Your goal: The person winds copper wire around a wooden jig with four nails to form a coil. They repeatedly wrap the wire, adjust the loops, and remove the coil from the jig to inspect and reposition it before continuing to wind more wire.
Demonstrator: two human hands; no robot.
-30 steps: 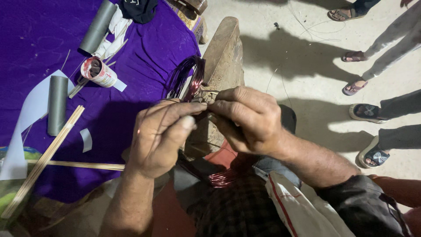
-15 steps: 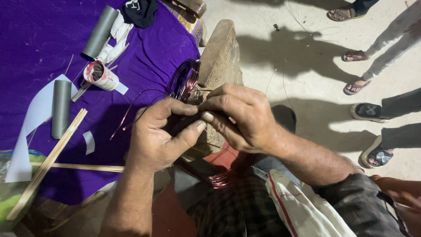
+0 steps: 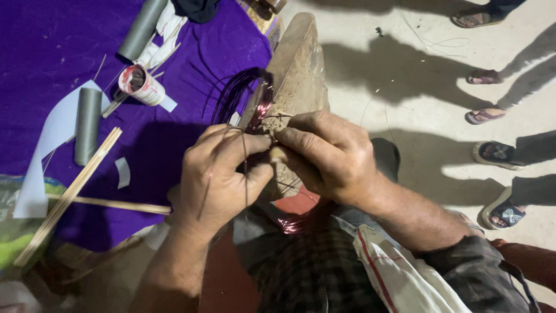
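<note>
Presently we find our left hand [image 3: 223, 174] and right hand [image 3: 327, 153] both pinching thin copper wire [image 3: 255, 113] against the wooden block [image 3: 298, 69].

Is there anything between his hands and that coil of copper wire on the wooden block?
Nothing visible. The left hand and right hand already meet at the copper wire coil against the wooden block, fingers pinching its strands.

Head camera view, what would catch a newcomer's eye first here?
First, the left hand and right hand pressed together at centre, pinching thin reddish copper wire against a worn wooden block. Next, the bright purple cloth at upper left, strewn with grey tubes, wooden sticks and a small tape roll. On the right, sandalled feet of bystanders stand on the pale floor.
</note>
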